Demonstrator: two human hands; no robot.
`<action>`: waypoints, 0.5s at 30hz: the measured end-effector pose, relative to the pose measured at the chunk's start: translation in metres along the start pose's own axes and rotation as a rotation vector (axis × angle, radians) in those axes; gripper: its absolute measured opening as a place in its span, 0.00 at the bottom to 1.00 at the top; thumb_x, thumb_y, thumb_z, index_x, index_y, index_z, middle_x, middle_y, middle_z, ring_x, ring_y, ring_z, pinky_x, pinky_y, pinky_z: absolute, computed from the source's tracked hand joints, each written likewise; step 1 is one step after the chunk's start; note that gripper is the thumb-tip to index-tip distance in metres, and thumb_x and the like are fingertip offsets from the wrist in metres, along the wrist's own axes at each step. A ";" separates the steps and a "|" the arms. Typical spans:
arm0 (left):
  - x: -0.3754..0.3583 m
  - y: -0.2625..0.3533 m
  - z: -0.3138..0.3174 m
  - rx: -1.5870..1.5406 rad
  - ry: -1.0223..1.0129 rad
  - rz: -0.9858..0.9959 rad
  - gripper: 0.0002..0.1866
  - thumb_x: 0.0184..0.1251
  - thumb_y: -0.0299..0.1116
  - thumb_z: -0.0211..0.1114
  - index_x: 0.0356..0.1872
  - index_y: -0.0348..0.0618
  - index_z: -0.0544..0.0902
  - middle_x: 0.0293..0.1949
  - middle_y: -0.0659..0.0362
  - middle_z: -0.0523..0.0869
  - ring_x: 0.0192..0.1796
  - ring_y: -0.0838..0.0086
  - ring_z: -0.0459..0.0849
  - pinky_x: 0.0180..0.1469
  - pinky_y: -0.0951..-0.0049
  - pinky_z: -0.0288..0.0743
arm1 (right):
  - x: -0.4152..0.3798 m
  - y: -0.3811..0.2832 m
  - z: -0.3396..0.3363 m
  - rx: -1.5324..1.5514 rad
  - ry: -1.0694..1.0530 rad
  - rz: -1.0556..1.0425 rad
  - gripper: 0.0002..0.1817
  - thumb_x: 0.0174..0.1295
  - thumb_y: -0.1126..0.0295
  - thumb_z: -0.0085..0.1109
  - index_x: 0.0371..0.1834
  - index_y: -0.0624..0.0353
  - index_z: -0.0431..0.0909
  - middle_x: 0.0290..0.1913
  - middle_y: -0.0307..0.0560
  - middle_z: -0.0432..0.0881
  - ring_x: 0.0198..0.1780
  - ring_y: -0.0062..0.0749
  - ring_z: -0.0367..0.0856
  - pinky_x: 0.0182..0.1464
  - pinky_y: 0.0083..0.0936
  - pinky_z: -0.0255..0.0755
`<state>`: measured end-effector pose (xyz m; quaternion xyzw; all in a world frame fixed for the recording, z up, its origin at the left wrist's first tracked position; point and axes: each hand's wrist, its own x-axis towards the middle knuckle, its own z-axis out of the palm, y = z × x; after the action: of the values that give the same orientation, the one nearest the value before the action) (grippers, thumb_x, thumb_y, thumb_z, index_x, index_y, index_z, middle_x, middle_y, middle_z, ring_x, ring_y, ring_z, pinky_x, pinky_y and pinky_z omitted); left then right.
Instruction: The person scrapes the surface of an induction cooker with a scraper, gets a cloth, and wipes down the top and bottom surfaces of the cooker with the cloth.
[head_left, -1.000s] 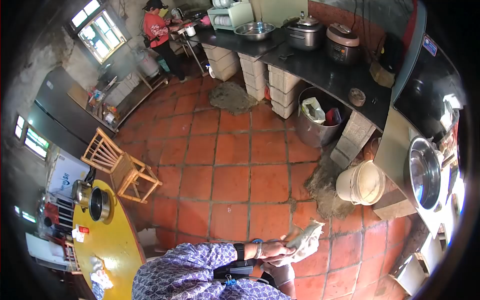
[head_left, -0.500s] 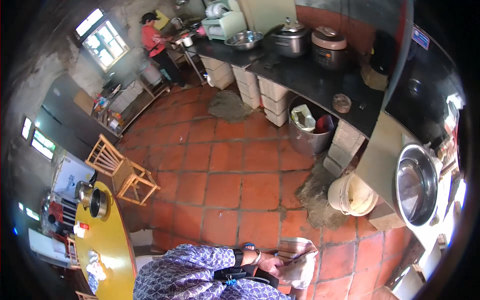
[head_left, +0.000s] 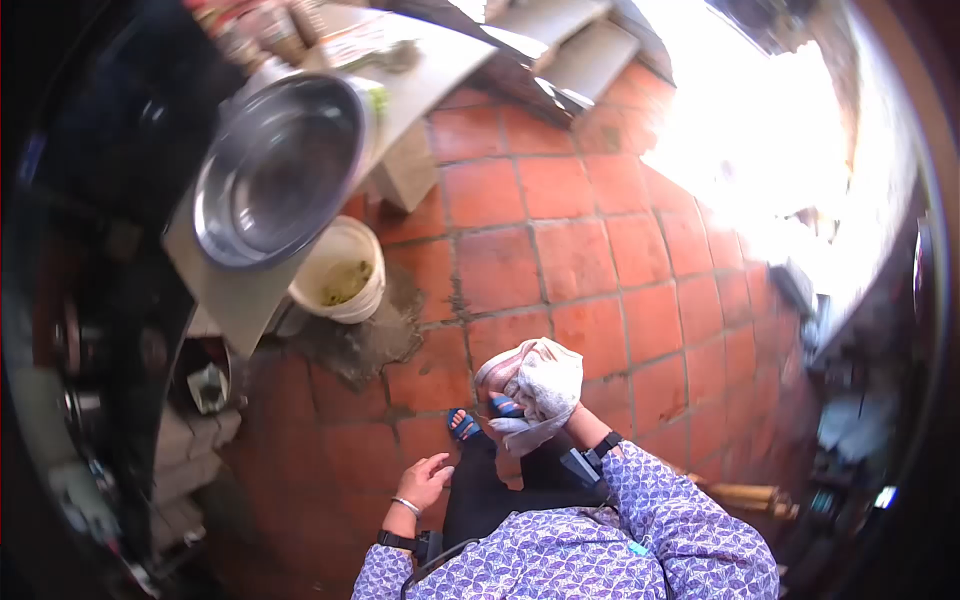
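Observation:
A pale cloth [head_left: 545, 385] with a faint pinkish striped edge hangs bunched in my right hand [head_left: 582, 424], in front of my body. The cloth covers most of that hand's fingers. To its left is my left hand [head_left: 424, 482], apart from the cloth, with fingers loosely stretched and nothing in them. It wears a bracelet and a black wrist strap. Below the hands are my dark trousers and my blue sandals [head_left: 463, 425] on the red tile floor [head_left: 495, 270].
A large metal basin [head_left: 350, 150] sits on a pale counter [head_left: 425, 62] at upper left. Beneath it stands a white bucket [head_left: 368, 290] with greenish scraps inside. Bright light floods in at upper right. A bamboo chair part [head_left: 745, 497] shows at my right.
My view has swung to the right, bringing basin and bucket to the left side. My left hand, earlier at the cloth, has come away from it; the cloth is now in my right hand.

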<state>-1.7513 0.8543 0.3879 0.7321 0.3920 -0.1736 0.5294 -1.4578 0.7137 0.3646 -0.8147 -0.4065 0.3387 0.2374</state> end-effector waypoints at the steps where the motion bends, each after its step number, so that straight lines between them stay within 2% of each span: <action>1: 0.006 -0.004 -0.001 0.038 -0.035 0.009 0.21 0.61 0.44 0.64 0.54 0.49 0.81 0.44 0.51 0.84 0.46 0.63 0.84 0.50 0.68 0.77 | -0.008 0.011 0.003 0.032 0.012 0.045 0.06 0.68 0.69 0.46 0.44 0.57 0.71 0.41 0.38 0.74 0.40 0.21 0.72 0.42 0.23 0.71; 3: 0.025 0.005 -0.003 0.096 -0.051 0.020 0.20 0.61 0.43 0.64 0.52 0.48 0.82 0.42 0.51 0.85 0.46 0.62 0.84 0.50 0.67 0.77 | -0.025 0.034 0.003 0.077 0.040 0.120 0.07 0.69 0.69 0.45 0.44 0.57 0.71 0.41 0.38 0.74 0.41 0.21 0.72 0.42 0.23 0.71; 7: 0.072 0.063 0.003 0.212 -0.115 0.080 0.19 0.61 0.42 0.64 0.52 0.47 0.82 0.43 0.51 0.85 0.46 0.62 0.84 0.50 0.67 0.77 | -0.055 0.087 -0.013 0.157 0.090 0.241 0.08 0.69 0.68 0.44 0.46 0.56 0.71 0.42 0.38 0.75 0.43 0.21 0.71 0.44 0.23 0.70; 9: 0.097 0.100 0.013 0.231 -0.104 0.059 0.18 0.61 0.39 0.64 0.51 0.45 0.82 0.42 0.53 0.87 0.46 0.68 0.85 0.51 0.71 0.77 | -0.063 0.117 -0.024 0.189 0.104 0.287 0.08 0.69 0.68 0.44 0.46 0.56 0.71 0.43 0.38 0.75 0.44 0.21 0.71 0.44 0.23 0.70; 15: 0.179 0.211 0.068 0.278 -0.164 0.080 0.18 0.61 0.37 0.65 0.51 0.45 0.82 0.41 0.54 0.87 0.44 0.72 0.85 0.49 0.72 0.77 | -0.072 0.215 -0.105 0.260 0.239 0.423 0.10 0.69 0.67 0.43 0.48 0.55 0.72 0.44 0.38 0.75 0.46 0.21 0.71 0.46 0.23 0.70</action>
<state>-1.4670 0.8346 0.3774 0.7966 0.2904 -0.2639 0.4598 -1.3031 0.5223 0.3173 -0.8783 -0.1498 0.3316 0.3103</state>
